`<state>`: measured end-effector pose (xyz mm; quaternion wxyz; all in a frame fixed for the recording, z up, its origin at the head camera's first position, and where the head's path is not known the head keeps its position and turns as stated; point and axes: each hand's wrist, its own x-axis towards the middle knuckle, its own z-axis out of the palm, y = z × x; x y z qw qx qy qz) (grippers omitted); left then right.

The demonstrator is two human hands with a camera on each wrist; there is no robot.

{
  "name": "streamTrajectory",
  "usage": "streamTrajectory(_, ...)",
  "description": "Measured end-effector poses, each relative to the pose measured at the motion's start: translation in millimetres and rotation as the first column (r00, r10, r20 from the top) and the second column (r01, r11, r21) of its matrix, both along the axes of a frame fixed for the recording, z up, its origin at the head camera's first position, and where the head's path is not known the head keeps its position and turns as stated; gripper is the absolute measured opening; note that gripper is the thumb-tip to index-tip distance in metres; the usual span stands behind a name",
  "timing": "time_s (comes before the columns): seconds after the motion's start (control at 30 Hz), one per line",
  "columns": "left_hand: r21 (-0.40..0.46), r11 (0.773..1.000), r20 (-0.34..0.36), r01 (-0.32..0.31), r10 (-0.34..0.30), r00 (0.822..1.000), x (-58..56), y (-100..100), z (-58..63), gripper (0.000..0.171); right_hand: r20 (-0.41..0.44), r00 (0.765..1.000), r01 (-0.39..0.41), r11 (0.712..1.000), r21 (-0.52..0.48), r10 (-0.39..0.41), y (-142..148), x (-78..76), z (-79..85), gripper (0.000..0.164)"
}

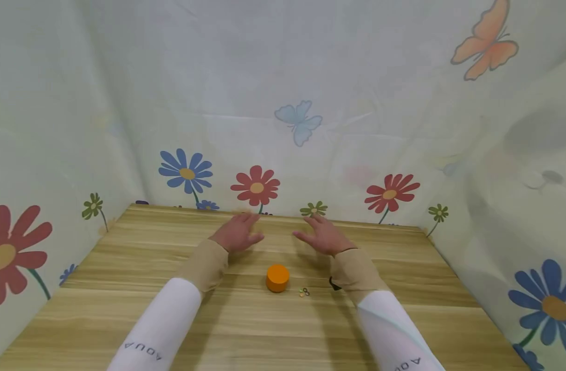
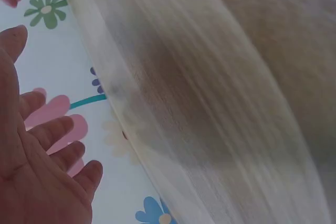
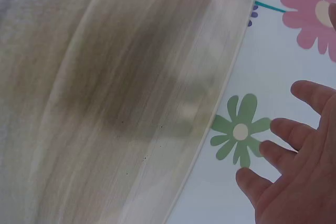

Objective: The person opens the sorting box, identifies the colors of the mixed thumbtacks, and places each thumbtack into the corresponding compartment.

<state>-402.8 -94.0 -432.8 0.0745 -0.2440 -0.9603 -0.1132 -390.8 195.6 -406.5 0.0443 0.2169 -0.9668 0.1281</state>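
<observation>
Inspecting remotely, I find left hand (image 1: 238, 234) and right hand (image 1: 325, 237) empty, fingers extended; handling appears unstarted; reaching the orange cylinder (image 1: 277, 278) would call for drawing back.

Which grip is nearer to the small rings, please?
Right: the right grip is beyond the small rings, slightly to their right; the left grip is also beyond them, but well to their left.

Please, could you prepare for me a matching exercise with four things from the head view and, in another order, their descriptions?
1. Left hand
2. Cylinder
3. Small rings
4. Table

A. just right of the cylinder
B. wood-grained
C. empty, fingers extended
D. plain orange, between the forearms

Pairs: 1-C, 2-D, 3-A, 4-B
</observation>
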Motion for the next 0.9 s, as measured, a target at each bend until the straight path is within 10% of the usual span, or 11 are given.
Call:
streamTrajectory(0.5, 0.224, 0.962, 0.219, 0.154, -0.203, 0.954, 40.8, 9.4, 0.1, 0.041, -0.043, 0.993, -0.112, 0.993, -0.031, 0.11, -7.6, 24.1, -0.8, 0.059)
streamTrajectory(0.9, 0.416, 0.882, 0.413, 0.222, -0.4, 0.818, 67.1, 23.9, 10.9, 0.05, -0.047, 0.953, -0.302, 0.953, -0.032, 0.3, -20.9, 52.5, 5.6, 0.033)
